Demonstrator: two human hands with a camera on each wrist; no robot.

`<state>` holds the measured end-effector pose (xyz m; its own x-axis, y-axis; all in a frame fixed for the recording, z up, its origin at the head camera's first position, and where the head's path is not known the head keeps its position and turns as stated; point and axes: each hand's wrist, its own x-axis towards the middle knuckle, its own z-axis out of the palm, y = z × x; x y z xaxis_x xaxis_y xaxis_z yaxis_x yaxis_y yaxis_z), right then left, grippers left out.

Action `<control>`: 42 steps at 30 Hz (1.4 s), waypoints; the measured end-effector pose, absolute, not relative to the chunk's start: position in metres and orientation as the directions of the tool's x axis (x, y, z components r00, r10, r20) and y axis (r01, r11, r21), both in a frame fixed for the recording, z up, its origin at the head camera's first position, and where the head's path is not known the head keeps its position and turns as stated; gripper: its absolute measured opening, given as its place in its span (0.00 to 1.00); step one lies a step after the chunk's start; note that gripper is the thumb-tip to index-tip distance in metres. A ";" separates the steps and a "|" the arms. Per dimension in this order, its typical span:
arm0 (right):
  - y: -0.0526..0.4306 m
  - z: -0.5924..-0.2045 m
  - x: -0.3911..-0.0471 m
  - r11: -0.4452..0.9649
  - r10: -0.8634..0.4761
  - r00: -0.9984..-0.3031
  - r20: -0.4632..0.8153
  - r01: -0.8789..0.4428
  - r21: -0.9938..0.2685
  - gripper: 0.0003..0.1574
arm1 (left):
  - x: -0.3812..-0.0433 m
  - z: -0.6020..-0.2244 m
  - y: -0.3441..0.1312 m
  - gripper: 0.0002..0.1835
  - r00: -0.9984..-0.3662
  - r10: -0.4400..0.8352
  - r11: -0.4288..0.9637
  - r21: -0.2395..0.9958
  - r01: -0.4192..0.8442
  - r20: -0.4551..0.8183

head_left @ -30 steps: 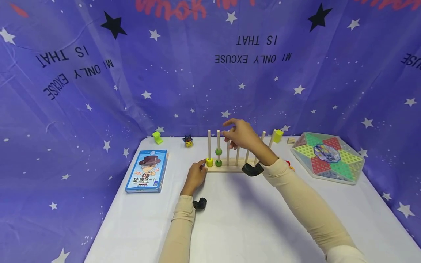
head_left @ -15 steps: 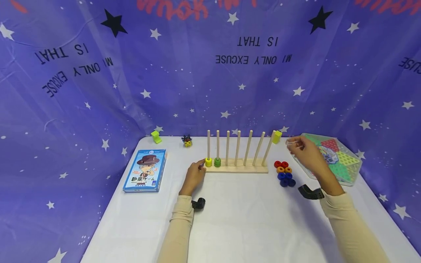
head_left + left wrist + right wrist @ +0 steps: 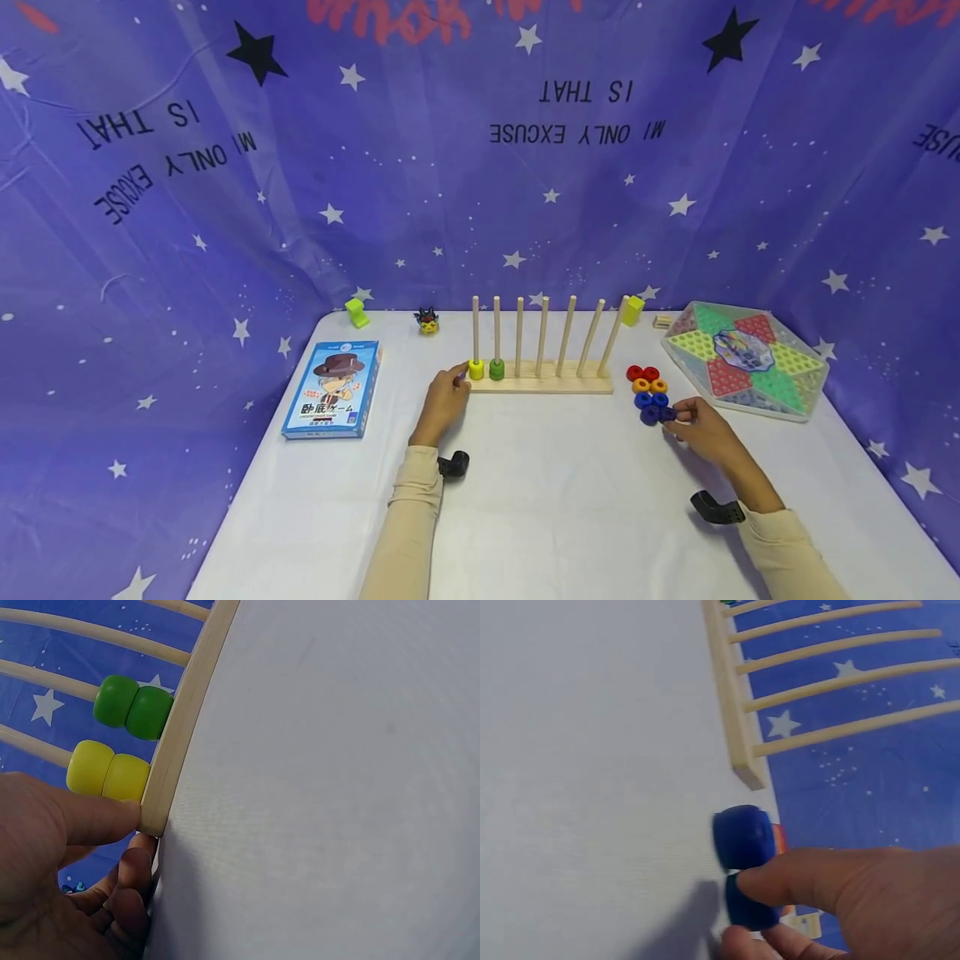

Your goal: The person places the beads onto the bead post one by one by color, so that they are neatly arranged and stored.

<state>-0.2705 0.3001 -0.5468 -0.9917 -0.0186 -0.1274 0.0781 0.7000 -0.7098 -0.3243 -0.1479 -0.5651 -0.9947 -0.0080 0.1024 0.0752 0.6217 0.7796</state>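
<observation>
A wooden peg stand [image 3: 540,385] with several upright rods stands at the table's back middle. Two yellow beads [image 3: 109,771] are stacked on its leftmost rod, and two green beads [image 3: 133,707] on the rod beside it. My left hand [image 3: 439,407] holds the base's left end, thumb on one side and fingertips on the other. At the right my right hand [image 3: 705,429] pinches a dark blue bead [image 3: 748,904] between thumb and fingers. Another dark blue bead [image 3: 742,836] sits right against it. Behind these are blue beads [image 3: 643,401], orange beads [image 3: 641,386] and red beads [image 3: 635,372], in pairs.
A blue card game box [image 3: 332,390] lies at the left. A hexagonal Chinese checkers box [image 3: 750,360] lies at the right. Along the back edge are a lime-green block [image 3: 357,313], a small horned figure [image 3: 427,322], a yellow block [image 3: 633,311] and a small wooden piece [image 3: 663,322].
The second green bead has dropped down its rod onto the first. My right hand has left the rods, swung right, and come down to the dark blue beads. My left hand stays put.
</observation>
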 end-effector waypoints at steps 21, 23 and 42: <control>0.275 -0.440 -0.287 0.711 0.011 -0.998 0.057 -0.032 -0.703 0.39 | -0.327 -0.564 -0.150 0.23 -0.995 -0.011 0.628 0.775 0.070 0.098; 0.266 -0.418 -0.293 0.713 -0.005 -0.995 0.104 -0.076 -0.697 0.39 | -0.327 -0.565 -0.150 0.23 -0.995 -0.009 0.626 0.777 0.068 0.095; 0.095 -0.343 -0.344 0.667 -0.312 -0.945 0.098 -0.291 -0.686 0.22 | -0.324 -0.562 -0.147 0.23 -0.988 0.000 0.631 0.766 0.119 0.154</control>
